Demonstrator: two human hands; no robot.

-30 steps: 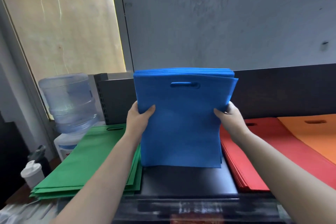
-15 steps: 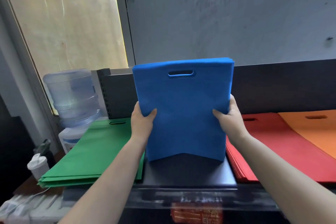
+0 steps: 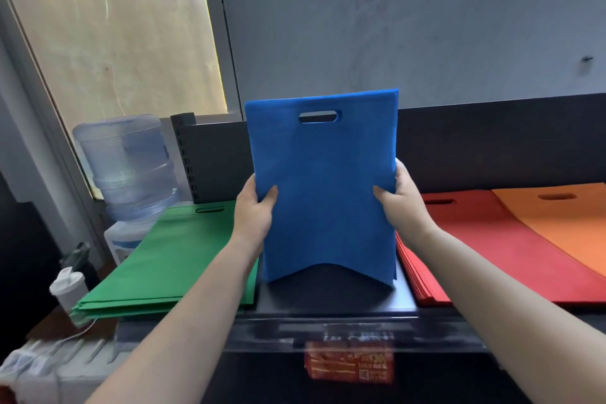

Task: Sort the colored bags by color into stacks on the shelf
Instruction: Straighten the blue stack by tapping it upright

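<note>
A stack of blue bags (image 3: 323,190) stands upright on its bottom edge on the dark shelf (image 3: 334,305), handle slot at the top. My left hand (image 3: 254,210) grips its left edge and my right hand (image 3: 401,203) grips its right edge, thumbs on the near face. Flat on the shelf to the left lies a green stack (image 3: 173,259). To the right lie a red stack (image 3: 485,249) and, partly over it at the far right, an orange stack (image 3: 564,223).
A water jug (image 3: 128,164) on a dispenser stands left of the shelf, with a white bottle (image 3: 67,287) near it. The shelf's dark back panel (image 3: 492,144) rises behind the stacks. A red price label (image 3: 349,362) hangs on the front rail.
The blue stack's top edges have been squared up and it now stands more upright; its bottom edge bows upward in the middle. Both hands keep their grip on the sides.
</note>
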